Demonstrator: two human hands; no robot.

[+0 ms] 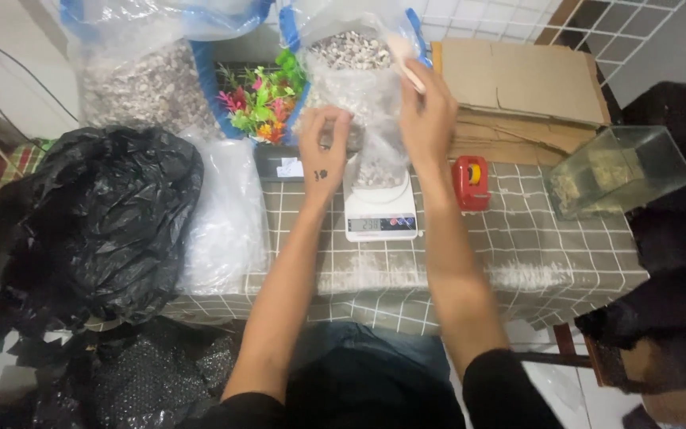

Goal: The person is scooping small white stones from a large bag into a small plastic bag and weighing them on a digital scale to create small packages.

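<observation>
A small clear plastic bag (375, 163) partly filled with pale gravel stands on a white digital kitchen scale (380, 216). My left hand (325, 143) pinches the bag's upper left edge. My right hand (429, 111) holds the bag's right edge and also grips a pale scoop (403, 59) whose handle sticks up behind it. Just behind the scale stands a large clear sack of gravel (351, 59) with its top open.
A second big sack of gravel (140, 83) and colourful plastic plants (262, 99) sit at the back. A black rubbish bag (89, 218) and a white-filled clear bag (228, 210) lie left. A red tape dispenser (471, 183), flat cardboard (518, 87) and a glass tank (617, 171) are right.
</observation>
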